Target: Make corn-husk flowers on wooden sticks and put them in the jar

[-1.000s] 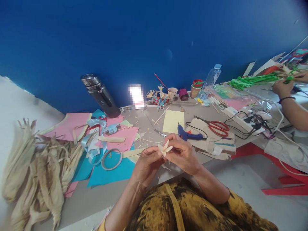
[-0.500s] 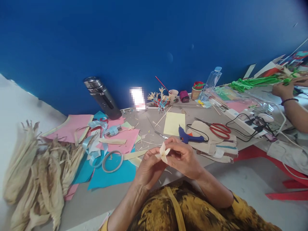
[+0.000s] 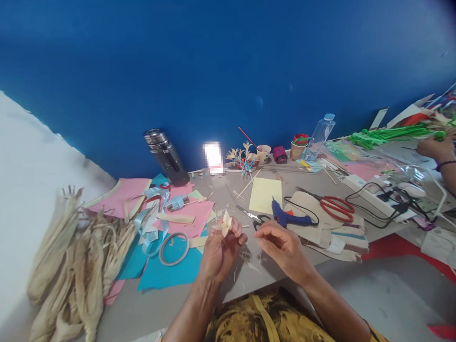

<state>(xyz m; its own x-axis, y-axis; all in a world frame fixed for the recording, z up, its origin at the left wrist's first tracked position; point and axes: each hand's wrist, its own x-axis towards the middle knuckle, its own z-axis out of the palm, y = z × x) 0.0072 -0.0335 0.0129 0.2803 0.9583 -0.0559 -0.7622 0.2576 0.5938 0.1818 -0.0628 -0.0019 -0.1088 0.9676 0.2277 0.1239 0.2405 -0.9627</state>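
A cream flower with pointed petals, looking like folded corn husk, is pinched in the fingertips of my left hand. My right hand is apart from it, with thumb and forefinger parted and nothing visible between them. Just beyond those fingertips lie black-handled scissors, blades pointing away to the left. A blue glue gun rests behind my right hand, partly on a folded cloth. Husk scraps are scattered on the table between my hands.
Dried corn husks heap at the left, near blue paper and a tape roll. A dark thermos and husk flowers stand by the wall. Red-handled scissors and a power strip lie right. Another person's hand works far right.
My right hand has let go of the flower and moved right, towards the black-handled scissors. The flower stays in my left hand, slightly further left. The whole view has shifted a little.
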